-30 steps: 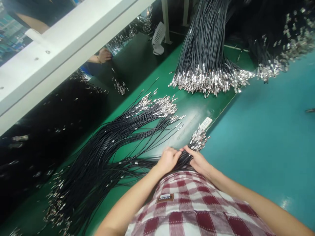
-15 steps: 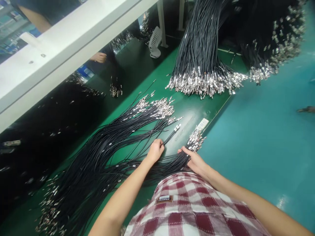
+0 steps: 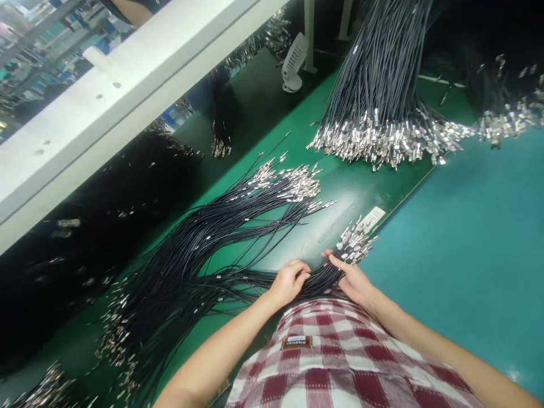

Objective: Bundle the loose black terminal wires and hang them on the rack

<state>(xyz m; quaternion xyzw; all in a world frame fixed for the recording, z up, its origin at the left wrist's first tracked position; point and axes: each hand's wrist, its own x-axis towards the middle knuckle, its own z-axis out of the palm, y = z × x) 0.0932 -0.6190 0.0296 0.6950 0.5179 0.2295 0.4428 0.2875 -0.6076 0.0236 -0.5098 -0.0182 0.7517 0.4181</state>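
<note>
My right hand (image 3: 355, 279) is closed around a small bundle of black wires (image 3: 323, 275) whose silver terminals (image 3: 355, 243) fan out past my fingers near the bench edge. My left hand (image 3: 289, 280) is curled with its fingers pressed onto the same bundle, just left of the right hand. A large loose spread of black wires (image 3: 199, 238) with silver terminals (image 3: 293, 184) lies on the green bench (image 3: 340, 192) to the left and ahead of my hands.
A thick hanging bunch of grey wires with terminals (image 3: 382, 136) rests at the back of the bench. A small white fan (image 3: 293, 62) stands behind it. A white beam (image 3: 127, 85) crosses the upper left. Teal floor (image 3: 467, 226) lies to the right.
My left hand drew back from the loose spread of wires to the bundle in my right hand. The view shifted slightly.
</note>
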